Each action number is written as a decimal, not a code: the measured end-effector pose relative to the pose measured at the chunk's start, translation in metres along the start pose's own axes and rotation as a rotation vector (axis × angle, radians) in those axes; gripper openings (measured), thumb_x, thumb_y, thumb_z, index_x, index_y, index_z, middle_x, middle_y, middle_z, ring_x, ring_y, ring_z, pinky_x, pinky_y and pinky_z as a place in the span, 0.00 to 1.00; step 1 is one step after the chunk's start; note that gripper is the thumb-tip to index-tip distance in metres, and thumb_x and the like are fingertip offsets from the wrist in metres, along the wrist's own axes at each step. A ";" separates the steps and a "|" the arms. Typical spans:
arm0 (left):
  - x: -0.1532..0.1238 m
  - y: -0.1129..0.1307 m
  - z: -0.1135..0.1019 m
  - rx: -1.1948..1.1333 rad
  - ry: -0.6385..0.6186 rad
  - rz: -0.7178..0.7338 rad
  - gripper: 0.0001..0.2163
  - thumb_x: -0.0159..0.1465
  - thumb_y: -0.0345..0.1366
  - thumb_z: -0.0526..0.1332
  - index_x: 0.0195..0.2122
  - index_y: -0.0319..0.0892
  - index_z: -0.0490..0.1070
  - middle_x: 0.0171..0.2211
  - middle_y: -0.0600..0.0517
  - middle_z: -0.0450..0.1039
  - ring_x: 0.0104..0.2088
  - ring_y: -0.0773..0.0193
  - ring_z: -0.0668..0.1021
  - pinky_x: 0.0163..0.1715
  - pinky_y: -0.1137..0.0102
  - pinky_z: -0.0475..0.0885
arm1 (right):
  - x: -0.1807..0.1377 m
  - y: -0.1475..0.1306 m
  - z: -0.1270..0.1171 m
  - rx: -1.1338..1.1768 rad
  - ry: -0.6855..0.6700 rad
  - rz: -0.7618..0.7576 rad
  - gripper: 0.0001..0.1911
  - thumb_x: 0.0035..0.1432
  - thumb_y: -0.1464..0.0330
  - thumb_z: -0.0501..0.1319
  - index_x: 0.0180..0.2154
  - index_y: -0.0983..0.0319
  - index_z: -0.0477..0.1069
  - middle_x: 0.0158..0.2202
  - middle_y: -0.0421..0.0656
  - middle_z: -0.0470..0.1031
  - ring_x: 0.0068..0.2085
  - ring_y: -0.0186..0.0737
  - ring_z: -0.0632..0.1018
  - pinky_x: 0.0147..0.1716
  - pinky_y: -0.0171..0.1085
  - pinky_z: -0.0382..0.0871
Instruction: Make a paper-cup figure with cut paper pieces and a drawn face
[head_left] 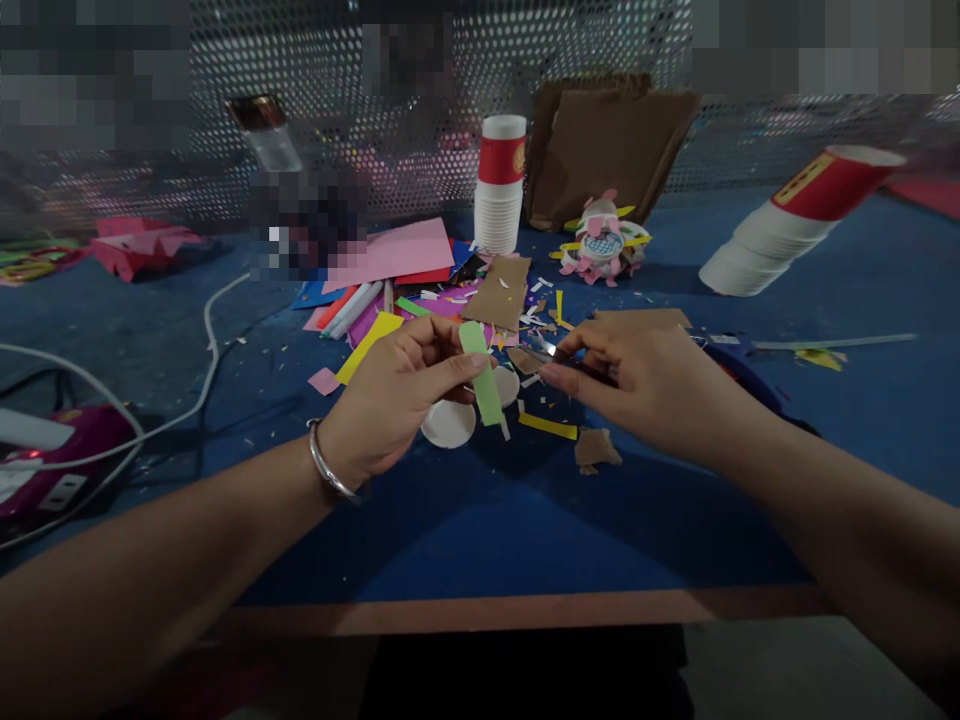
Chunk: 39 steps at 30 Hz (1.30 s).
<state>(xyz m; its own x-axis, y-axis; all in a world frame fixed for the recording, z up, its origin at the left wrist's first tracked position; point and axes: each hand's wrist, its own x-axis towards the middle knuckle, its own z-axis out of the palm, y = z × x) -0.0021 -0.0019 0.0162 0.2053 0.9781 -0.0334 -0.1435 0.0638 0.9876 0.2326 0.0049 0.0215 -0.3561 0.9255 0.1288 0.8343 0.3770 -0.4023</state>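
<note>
My left hand (401, 395) pinches a light green paper strip (484, 375) between thumb and fingers and holds it upright above the blue table (465, 520). A silver bangle sits on that wrist. My right hand (637, 385) is closed around scissors (546, 350), whose metal blades point left toward the strip and stop just short of it. A white paper disc (448, 424) lies under the left hand. Yellow strips (549, 426) and brown card scraps (596, 448) lie below the two hands.
Coloured paper sheets, pens and cuttings (405, 290) litter the table's middle. A paper cup stack (500, 185) stands at the back, another stack (787, 225) lies tilted at right. Brown paper bags (607, 150) lean on a perforated screen. A pink device with white cables (52, 465) sits left.
</note>
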 end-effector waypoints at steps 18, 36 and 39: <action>-0.005 -0.010 0.012 -0.146 -0.086 -0.028 0.08 0.58 0.32 0.72 0.34 0.39 0.73 0.33 0.53 0.79 0.34 0.66 0.81 0.39 0.68 0.80 | -0.005 -0.023 0.012 0.678 -0.025 0.050 0.23 0.62 0.46 0.62 0.40 0.60 0.70 0.25 0.37 0.69 0.24 0.33 0.68 0.23 0.35 0.57; 0.001 -0.011 0.011 -0.246 -0.040 -0.037 0.05 0.59 0.30 0.71 0.33 0.39 0.75 0.31 0.54 0.81 0.29 0.69 0.82 0.35 0.73 0.80 | -0.003 -0.024 0.016 0.895 0.012 0.080 0.18 0.52 0.61 0.73 0.40 0.58 0.70 0.35 0.39 0.76 0.35 0.38 0.76 0.37 0.37 0.71; 0.001 -0.009 0.010 -0.228 -0.016 -0.037 0.05 0.61 0.31 0.70 0.34 0.38 0.75 0.30 0.53 0.81 0.28 0.69 0.82 0.33 0.74 0.79 | -0.002 -0.023 0.016 0.926 0.017 0.092 0.19 0.50 0.62 0.74 0.40 0.58 0.69 0.34 0.38 0.76 0.35 0.38 0.76 0.36 0.37 0.71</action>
<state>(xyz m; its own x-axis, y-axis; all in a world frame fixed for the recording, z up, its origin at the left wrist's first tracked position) 0.0089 -0.0032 0.0088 0.2300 0.9710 -0.0647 -0.3507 0.1447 0.9252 0.2072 -0.0067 0.0164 -0.2929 0.9535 0.0708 0.1878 0.1300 -0.9736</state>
